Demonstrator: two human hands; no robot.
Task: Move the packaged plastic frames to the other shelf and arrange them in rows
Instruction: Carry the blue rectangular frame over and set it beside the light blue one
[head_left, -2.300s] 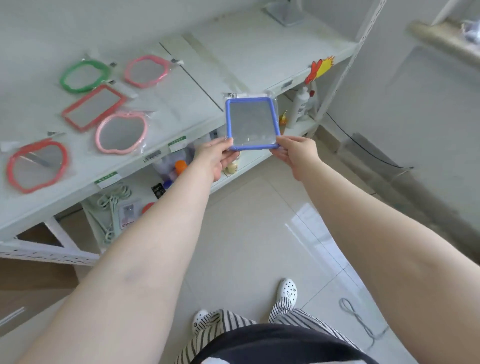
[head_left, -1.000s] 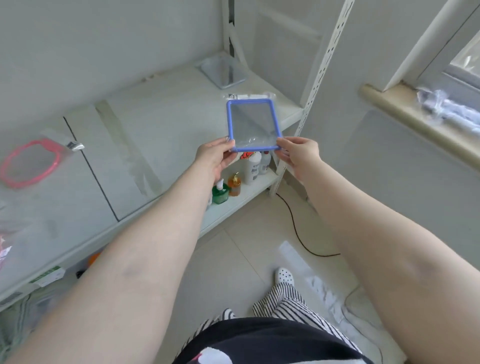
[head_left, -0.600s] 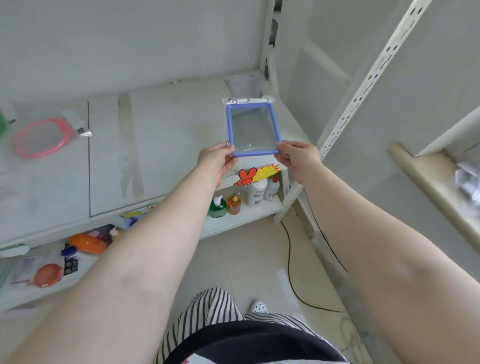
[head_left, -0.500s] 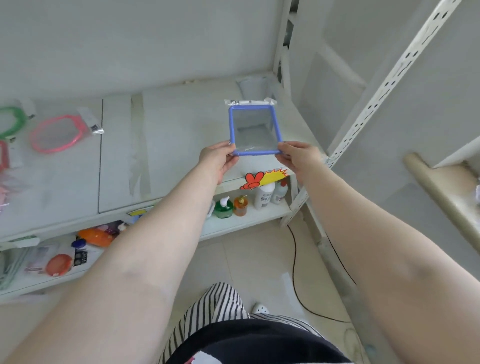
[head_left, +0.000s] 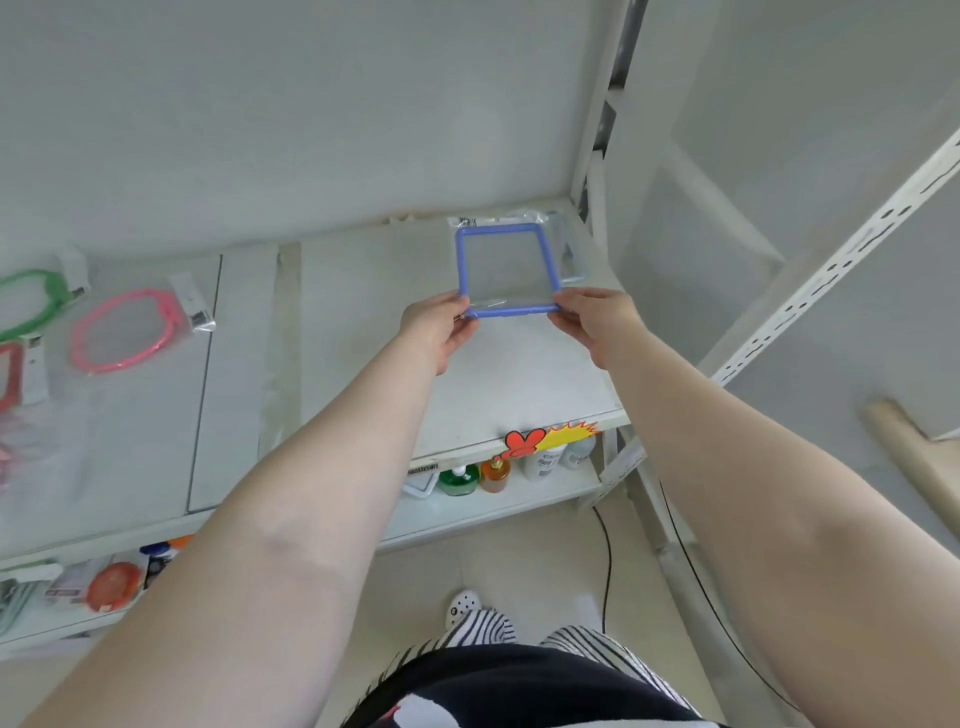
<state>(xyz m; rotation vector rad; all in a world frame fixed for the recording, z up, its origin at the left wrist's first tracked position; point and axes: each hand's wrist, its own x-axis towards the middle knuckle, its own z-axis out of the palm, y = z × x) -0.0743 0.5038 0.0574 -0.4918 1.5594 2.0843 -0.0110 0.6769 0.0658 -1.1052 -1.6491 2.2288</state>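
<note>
Since the earlier frame the blue frame (head_left: 508, 270) had sunk toward the white shelf (head_left: 519, 374), near its back right corner; left hand (head_left: 435, 327) and right hand (head_left: 597, 322) pinched its near corners; a pink frame (head_left: 124, 330) lay well apart leftward.

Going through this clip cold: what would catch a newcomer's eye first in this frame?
First, the blue rectangular plastic frame in clear packaging, pinched at its near corners by the left hand and right hand above the white shelf, toward its far right corner. Next, the pink rounded plastic frame lying bagged on the shelf's left side.
</note>
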